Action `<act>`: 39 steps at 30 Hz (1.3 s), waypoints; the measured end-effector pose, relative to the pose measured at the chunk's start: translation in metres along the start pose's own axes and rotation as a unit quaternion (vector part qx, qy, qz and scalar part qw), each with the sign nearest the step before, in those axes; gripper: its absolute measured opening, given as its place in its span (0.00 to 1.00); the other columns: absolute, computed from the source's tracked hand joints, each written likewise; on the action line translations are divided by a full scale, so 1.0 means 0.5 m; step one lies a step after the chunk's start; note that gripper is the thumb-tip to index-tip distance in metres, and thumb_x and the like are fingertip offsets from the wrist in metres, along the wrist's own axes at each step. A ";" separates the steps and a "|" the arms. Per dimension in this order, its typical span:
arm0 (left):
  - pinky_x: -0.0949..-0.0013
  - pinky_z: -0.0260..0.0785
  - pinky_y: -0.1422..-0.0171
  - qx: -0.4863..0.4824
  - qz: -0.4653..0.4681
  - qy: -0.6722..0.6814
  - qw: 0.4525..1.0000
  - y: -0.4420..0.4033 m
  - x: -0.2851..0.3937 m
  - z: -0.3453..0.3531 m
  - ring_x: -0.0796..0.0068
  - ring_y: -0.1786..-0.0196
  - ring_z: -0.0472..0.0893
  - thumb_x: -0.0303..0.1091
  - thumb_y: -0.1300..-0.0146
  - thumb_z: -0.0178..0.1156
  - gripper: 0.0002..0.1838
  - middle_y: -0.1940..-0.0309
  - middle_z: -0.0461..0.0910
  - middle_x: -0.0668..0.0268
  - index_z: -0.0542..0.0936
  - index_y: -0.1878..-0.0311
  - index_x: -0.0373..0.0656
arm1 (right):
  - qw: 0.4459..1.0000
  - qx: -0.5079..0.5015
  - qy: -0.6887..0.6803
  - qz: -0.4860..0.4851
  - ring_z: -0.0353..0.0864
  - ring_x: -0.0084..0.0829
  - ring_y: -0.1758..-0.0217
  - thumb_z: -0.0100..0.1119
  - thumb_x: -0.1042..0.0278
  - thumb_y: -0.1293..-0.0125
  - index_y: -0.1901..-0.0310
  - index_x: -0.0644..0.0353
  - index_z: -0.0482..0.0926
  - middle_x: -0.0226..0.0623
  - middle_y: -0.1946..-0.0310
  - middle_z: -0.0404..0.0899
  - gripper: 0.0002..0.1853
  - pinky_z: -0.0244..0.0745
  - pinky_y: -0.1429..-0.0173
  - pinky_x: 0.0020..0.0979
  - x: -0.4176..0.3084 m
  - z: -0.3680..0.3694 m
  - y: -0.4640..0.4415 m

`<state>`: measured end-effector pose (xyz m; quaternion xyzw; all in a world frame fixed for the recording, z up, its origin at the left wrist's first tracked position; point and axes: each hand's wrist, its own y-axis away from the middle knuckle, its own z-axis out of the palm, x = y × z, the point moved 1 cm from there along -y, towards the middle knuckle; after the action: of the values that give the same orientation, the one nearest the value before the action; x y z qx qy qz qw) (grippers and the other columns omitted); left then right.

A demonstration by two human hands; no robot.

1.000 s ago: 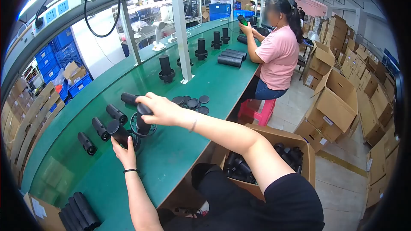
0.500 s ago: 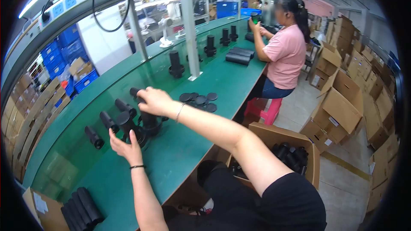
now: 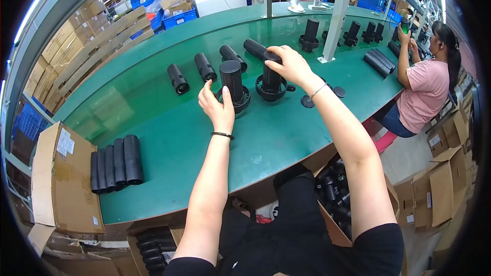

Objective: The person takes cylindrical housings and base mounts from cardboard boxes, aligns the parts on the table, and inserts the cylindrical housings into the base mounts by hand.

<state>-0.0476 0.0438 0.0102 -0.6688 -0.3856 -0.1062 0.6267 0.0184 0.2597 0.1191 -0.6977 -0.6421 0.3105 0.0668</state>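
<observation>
My right hand (image 3: 292,65) grips the top of a black cylinder (image 3: 271,75), which stands upright in a round ring base with a side tab. My left hand (image 3: 219,107) is open, thumb and fingers apart, at the near left side of another upright black cylinder (image 3: 231,77) in a ring base; whether it touches is hard to tell. Behind them, several black tubes lie on the green bench, among them one tube (image 3: 178,78) at the left and another tube (image 3: 205,66) beyond my left fingertips. Black round caps (image 3: 307,101) lie partly hidden under my right wrist.
Several black tubes (image 3: 117,161) lie side by side by a cardboard box (image 3: 71,174) on the left. More upright cylinders (image 3: 309,36) stand near a metal post (image 3: 337,15). A co-worker (image 3: 422,76) sits at right. An open carton of black parts (image 3: 335,189) is below the bench.
The view has swung left, so the bench and the carton at left show more fully. My right hand stays at the top of its cylinder and my left hand beside the other.
</observation>
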 end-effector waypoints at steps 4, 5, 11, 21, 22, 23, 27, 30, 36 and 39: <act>0.54 0.56 0.38 0.036 -0.013 0.018 0.999 -0.006 0.007 -0.012 0.55 0.45 0.67 0.39 0.34 0.54 0.23 0.50 0.69 0.53 0.67 0.41 0.36 | 0.998 0.054 0.013 -0.031 0.76 0.47 0.47 0.58 0.51 0.37 0.42 0.52 0.73 0.44 0.49 0.74 0.24 0.73 0.44 0.41 -0.017 -0.025 0.035; 0.54 0.56 0.38 0.044 -0.026 0.026 0.998 -0.008 0.009 -0.014 0.56 0.45 0.67 0.38 0.33 0.54 0.22 0.50 0.69 0.53 0.67 0.41 0.36 | 0.997 0.075 -0.001 -0.035 0.77 0.45 0.49 0.58 0.52 0.37 0.43 0.53 0.74 0.44 0.49 0.74 0.23 0.73 0.46 0.39 -0.012 -0.032 0.046; 0.66 0.62 0.43 0.133 -0.011 0.055 0.990 -0.007 0.006 -0.028 0.67 0.46 0.68 0.31 0.30 0.48 0.18 0.47 0.66 0.59 0.65 0.40 0.37 | 0.959 0.250 -0.134 -0.018 0.77 0.27 0.69 0.60 0.69 0.36 0.56 0.66 0.79 0.40 0.64 0.80 0.11 0.72 0.63 0.26 0.066 -0.094 0.212; 0.62 0.62 0.43 -0.143 0.205 0.155 0.956 0.102 0.218 -0.009 0.60 0.46 0.69 0.23 0.41 0.54 0.17 0.49 0.69 0.55 0.70 0.47 0.37 | 0.849 0.252 -0.010 0.465 0.78 0.27 0.79 0.56 0.69 0.38 0.71 0.64 0.81 0.35 0.84 0.78 0.08 0.72 0.72 0.28 0.493 0.070 1.034; 0.60 0.62 0.42 -0.186 0.231 0.153 0.943 0.111 0.240 -0.008 0.57 0.47 0.70 0.21 0.44 0.56 0.19 0.50 0.70 0.53 0.71 0.47 0.37 | 0.844 0.188 0.042 0.500 0.82 0.34 0.74 0.57 0.69 0.41 0.70 0.63 0.82 0.41 0.80 0.80 0.08 0.75 0.68 0.32 0.466 0.089 1.099; 0.60 0.63 0.42 -0.232 0.243 0.156 0.929 0.125 0.253 0.000 0.55 0.49 0.71 0.19 0.46 0.57 0.19 0.53 0.71 0.52 0.72 0.49 0.36 | 0.831 0.123 0.091 0.534 0.85 0.41 0.70 0.57 0.69 0.43 0.70 0.63 0.83 0.48 0.76 0.82 0.08 0.78 0.63 0.37 0.443 0.105 1.155; 0.60 0.70 0.56 -0.462 0.238 0.199 0.831 0.184 0.320 0.041 0.55 0.63 0.78 0.21 0.48 0.59 0.13 0.67 0.78 0.56 0.77 0.57 0.38 | 0.734 -0.163 0.075 0.655 0.83 0.48 0.59 0.57 0.68 0.47 0.66 0.58 0.85 0.52 0.66 0.82 0.09 0.77 0.49 0.43 0.367 0.129 1.289; 0.61 0.69 0.62 -0.610 0.323 0.216 0.690 0.226 0.399 0.080 0.61 0.64 0.79 0.27 0.46 0.60 0.11 0.67 0.79 0.63 0.78 0.58 0.43 | 0.700 -0.151 0.010 0.698 0.83 0.47 0.57 0.58 0.67 0.47 0.65 0.56 0.85 0.50 0.64 0.83 0.10 0.77 0.47 0.41 0.365 0.176 1.360; 0.63 0.70 0.57 -0.678 0.455 0.188 0.546 0.342 0.515 0.188 0.65 0.61 0.80 0.35 0.41 0.60 0.10 0.67 0.78 0.66 0.79 0.57 0.44 | 0.661 -0.218 -0.076 0.714 0.80 0.49 0.50 0.56 0.65 0.45 0.55 0.61 0.82 0.53 0.54 0.80 0.17 0.75 0.43 0.42 0.370 0.231 1.390; 0.60 0.72 0.53 -0.729 0.429 0.190 0.498 0.385 0.526 0.226 0.60 0.58 0.80 0.35 0.41 0.60 0.13 0.64 0.79 0.61 0.78 0.54 0.43 | 0.688 -0.179 -0.094 0.697 0.79 0.48 0.48 0.57 0.66 0.45 0.51 0.60 0.80 0.53 0.53 0.79 0.19 0.73 0.41 0.42 0.388 0.253 1.388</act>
<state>0.2176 0.2642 0.0074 -0.9353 0.2913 -0.1929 -0.0566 0.5423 0.2874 -0.3904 -0.9103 -0.0169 0.2104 -0.3562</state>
